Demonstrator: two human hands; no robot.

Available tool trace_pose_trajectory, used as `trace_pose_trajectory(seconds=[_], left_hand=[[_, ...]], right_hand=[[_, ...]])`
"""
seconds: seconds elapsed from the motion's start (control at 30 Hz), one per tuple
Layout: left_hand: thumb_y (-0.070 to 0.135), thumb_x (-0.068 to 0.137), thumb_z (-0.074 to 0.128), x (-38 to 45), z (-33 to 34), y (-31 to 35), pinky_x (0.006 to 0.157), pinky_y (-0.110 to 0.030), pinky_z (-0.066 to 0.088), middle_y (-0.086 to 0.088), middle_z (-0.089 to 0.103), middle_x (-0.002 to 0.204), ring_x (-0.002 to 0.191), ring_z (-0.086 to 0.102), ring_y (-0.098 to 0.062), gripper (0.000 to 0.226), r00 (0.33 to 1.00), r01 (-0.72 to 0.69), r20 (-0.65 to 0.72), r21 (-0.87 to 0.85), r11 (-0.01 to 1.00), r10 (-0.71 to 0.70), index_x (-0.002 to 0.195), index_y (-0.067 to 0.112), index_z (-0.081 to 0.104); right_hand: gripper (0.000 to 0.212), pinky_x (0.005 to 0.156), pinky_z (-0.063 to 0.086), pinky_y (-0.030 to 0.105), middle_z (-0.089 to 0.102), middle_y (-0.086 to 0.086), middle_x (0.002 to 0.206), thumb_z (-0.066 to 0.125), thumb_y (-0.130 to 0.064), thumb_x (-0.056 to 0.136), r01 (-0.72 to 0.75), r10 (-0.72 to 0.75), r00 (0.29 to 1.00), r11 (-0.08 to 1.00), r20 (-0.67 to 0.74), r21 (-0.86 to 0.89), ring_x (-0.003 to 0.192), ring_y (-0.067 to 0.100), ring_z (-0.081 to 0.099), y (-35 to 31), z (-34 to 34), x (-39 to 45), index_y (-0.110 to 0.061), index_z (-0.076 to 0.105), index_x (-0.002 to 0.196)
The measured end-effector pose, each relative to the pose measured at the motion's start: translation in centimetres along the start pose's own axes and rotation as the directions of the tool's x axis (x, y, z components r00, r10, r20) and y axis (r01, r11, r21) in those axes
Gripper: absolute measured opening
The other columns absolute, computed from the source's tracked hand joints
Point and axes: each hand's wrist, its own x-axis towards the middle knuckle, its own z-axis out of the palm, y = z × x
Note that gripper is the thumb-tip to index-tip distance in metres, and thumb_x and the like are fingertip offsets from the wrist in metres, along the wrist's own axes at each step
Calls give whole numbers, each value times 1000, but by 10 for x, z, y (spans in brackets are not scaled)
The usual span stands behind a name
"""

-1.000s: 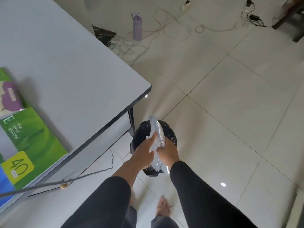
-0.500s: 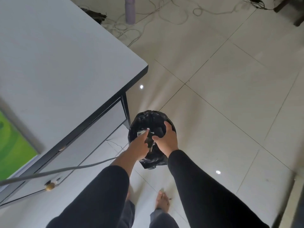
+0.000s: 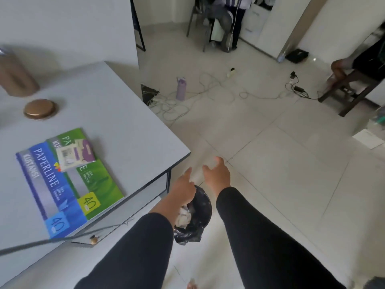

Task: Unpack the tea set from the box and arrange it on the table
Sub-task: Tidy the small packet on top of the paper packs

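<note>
Head view isn't showing you any tea set or box right now; the only candidates are sitting at the table's (image 3: 116, 113) far left: a brown cylinder (image 3: 17, 78), blurred, and a round bronze lid (image 3: 39, 108) lying flat just beside it. I can't tell whether either belongs to the set.

If they do, you're probably dealing with metal or glazed ware: stiff, smooth, likely slippery, and breakable if ceramic. I'd be taking the cylinder round its body with the whole hand, and pinching the lid by its rim.

Your left hand (image 3: 184, 187) is hovering empty, fingers loosely extended, over the black-bagged bin (image 3: 198, 213) on the floor by the table corner. Your right hand (image 3: 217, 175) is also empty, fingers relaxed and spread, apart from the left. Neither is gripping anything.

White wrapping scraps (image 3: 183, 216) are showing inside the bin, so I'm judging you're on packaging disposal, not arranging.

Nearer you on the table, two Paperline pads (image 3: 62, 184) are lying overlapped, with a small packet (image 3: 75, 155) on top. A purple bottle (image 3: 180, 89) and loose cables (image 3: 208, 90) are on the floor beyond.
</note>
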Motion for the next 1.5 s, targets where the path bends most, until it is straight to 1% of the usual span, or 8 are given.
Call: trace_pose_trajectory(seconds=[0.17, 0.5, 0.9, 1.0, 1.1, 1.3, 1.4, 1.5], left_hand=[[15, 101, 30, -53, -78, 19, 113, -33, 24, -6, 26, 156, 141, 28, -28, 54, 976, -30, -219, -74, 997, 13, 152, 21, 12], [20, 98, 40, -131, -220, -88, 88, -28, 41, -15, 45, 141, 123, 49, -31, 50, 849, 115, -487, -205, 972, -203, 147, 16, 30], [21, 98, 40, -115, -222, -186, 82, -30, 46, -12, 49, 136, 113, 55, -27, 48, 748, 351, -403, -436, 829, -528, 144, 10, 34], [21, 96, 39, -91, -223, -176, 64, -24, 47, -8, 58, 107, 74, 54, -16, 41, 735, 348, -389, -485, 802, -555, 135, 9, 44], [19, 95, 39, -67, -228, -165, 57, -23, 44, -8, 57, 104, 76, 52, -19, 40, 712, 337, -390, -538, 772, -583, 133, 9, 46], [30, 95, 43, -37, -243, -151, 64, -25, 40, -7, 55, 98, 79, 49, -19, 38, 664, 427, -366, -529, 733, -651, 120, 2, 52], [34, 93, 47, -31, -245, -152, 49, -22, 34, 1, 48, 74, 64, 46, -12, 31, 642, 455, -355, -537, 710, -680, 100, 5, 55], [38, 91, 49, -26, -243, -154, 48, -22, 33, 1, 47, 71, 67, 48, -14, 41, 632, 471, -336, -550, 690, -698, 111, 3, 58]], right_hand=[[49, 90, 40, 28, 45, 10, 140, 50, -25, 94, 150, -149, 986, 989, 77, -6, 123, 27, 49, -86, -7, -45, -16, 37, 140], [47, 102, 37, 28, 50, 9, 137, 53, -27, 91, 311, -279, 913, 948, 298, -66, 127, 25, 47, -189, 91, -124, -11, 45, 135], [21, 59, 35, 23, 53, 7, 101, 53, -30, 90, 323, -176, 874, 907, 452, -271, 87, 22, 48, -202, 181, -90, -14, 46, 100], [41, 73, 36, 21, 55, 11, 123, 53, -29, 90, 289, -122, 869, 912, 480, -290, 100, 25, 52, -208, 198, -66, -8, 48, 124], [48, 81, 39, 24, 55, 11, 129, 53, -30, 90, 268, -84, 869, 908, 488, -321, 116, 27, 54, -215, 212, -44, -6, 44, 131], [23, 38, 35, 15, 60, 5, 63, 52, -17, 86, 235, -35, 848, 920, 529, -314, 54, 14, 55, -236, 227, -15, -9, 56, 64], [26, 40, 33, 19, 55, 3, 57, 55, -17, 83, 189, 11, 826, 936, 563, -296, 50, 14, 51, -241, 228, -11, -11, 52, 58], [30, 50, 39, 22, 54, 5, 54, 57, -11, 81, 144, 50, 810, 949, 584, -281, 52, 18, 52, -238, 230, -7, -10, 52, 51]])
